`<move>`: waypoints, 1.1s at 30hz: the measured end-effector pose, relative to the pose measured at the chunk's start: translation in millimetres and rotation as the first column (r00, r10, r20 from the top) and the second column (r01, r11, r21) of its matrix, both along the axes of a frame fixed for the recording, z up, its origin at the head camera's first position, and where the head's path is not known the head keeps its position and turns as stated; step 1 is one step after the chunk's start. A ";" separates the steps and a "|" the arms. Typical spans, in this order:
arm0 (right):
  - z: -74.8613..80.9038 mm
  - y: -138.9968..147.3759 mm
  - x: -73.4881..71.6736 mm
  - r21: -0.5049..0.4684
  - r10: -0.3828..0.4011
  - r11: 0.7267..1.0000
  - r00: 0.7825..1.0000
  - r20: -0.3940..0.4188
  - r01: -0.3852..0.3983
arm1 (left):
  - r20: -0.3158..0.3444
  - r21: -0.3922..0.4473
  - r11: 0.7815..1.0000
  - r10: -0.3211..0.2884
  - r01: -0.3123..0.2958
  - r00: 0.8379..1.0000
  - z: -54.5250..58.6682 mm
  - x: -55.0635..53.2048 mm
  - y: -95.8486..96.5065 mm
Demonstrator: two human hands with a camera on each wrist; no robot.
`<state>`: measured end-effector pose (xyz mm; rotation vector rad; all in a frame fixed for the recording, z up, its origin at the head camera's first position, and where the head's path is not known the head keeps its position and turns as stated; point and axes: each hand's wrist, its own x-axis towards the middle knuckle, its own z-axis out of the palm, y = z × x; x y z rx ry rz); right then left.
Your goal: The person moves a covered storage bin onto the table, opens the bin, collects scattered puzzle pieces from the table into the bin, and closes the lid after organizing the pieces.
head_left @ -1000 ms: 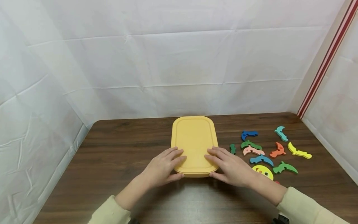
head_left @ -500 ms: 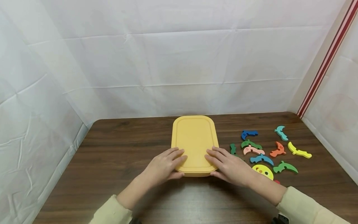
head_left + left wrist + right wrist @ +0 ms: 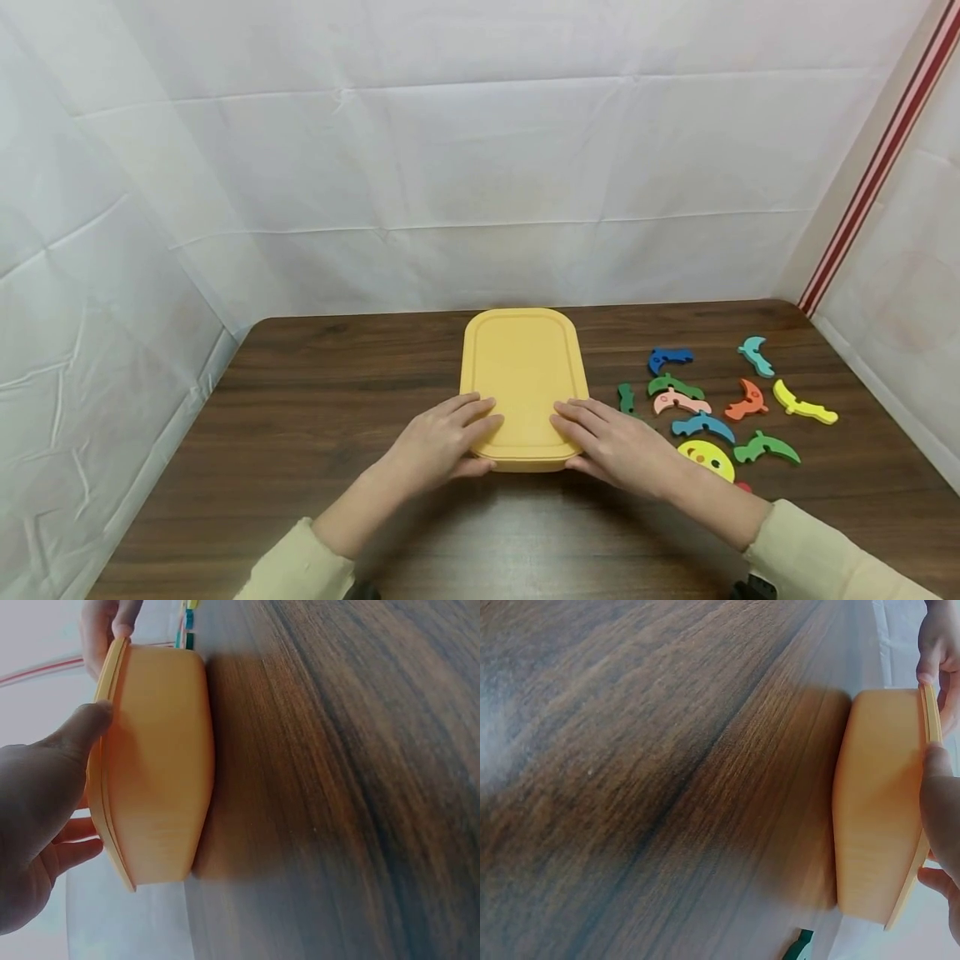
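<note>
A yellow lidded box [image 3: 523,367] lies on the table, its lid on top. My left hand [image 3: 437,446] rests on the near left corner of the lid, fingers spread over the top. In the left wrist view, the left thumb [image 3: 86,724] touches the lid's rim [image 3: 112,671]. On the near right corner lies my right hand [image 3: 618,442], fingers likewise extended on the lid. The right wrist view shows the right thumb [image 3: 937,761] against the rim, above the box's side wall [image 3: 877,802]. What is inside the box is hidden.
Right of the box lie several bird-shaped pieces, among them a dark blue one [image 3: 670,358], a yellow one [image 3: 804,405] and a light green one [image 3: 767,447]. A round yellow face piece [image 3: 707,457] sits by the right forearm. White sheets [image 3: 480,167] hang behind the wooden table [image 3: 337,400].
Both hands stay at the near corners of the lid with hardly any movement. The thumbs show a little less below the box's front edge than a second ago.
</note>
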<state>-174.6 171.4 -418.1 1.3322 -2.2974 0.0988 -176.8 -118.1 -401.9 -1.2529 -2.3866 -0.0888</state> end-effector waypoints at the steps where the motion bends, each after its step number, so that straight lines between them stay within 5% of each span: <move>1: 0.5 0.0 0.2 0.001 -0.001 1.000 1.000 0.004 0.001 | 0.002 -0.005 1.000 0.002 -0.002 1.000 0.5 0.0 0.1; 23: 16.9 2.1 -2.3 -0.044 0.031 0.998 0.999 -0.042 -0.033 | -0.026 0.090 0.996 -0.027 0.029 0.999 10.2 -0.6 -2.0; 33: 22.2 1.5 -2.5 -0.016 0.002 1.000 0.999 -0.043 -0.003 | 0.074 0.124 0.992 0.020 -0.029 0.997 12.9 1.2 -3.2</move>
